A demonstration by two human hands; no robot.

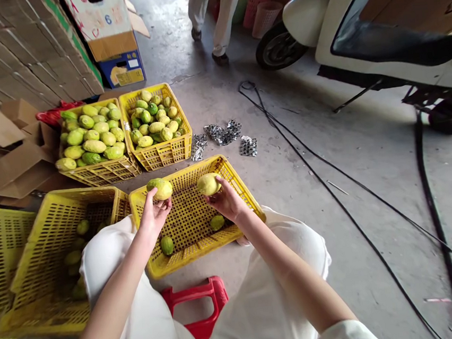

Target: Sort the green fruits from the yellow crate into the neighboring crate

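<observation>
My left hand (156,212) is closed around a yellow-green oval fruit (160,188) above the left part of a shallow yellow plastic crate (167,268). In my right hand (227,198) is a paler yellow oval fruit (209,184), held over the same crate. Below them, a dark green fruit (166,245) lies at the crate's near left, and another green fruit (217,223) lies towards its right side, under my right hand. The kind of fruit is not certain from this view.
Two yellow crates heaped with similar fruit, a left one (102,174) and a right one (165,155), stand ahead. A deeper crate (39,262) with some fruit is left. A red stool (196,321), crumpled foil (224,132), black cables (322,173), a scooter (327,21) and a person's legs (221,15) are around.
</observation>
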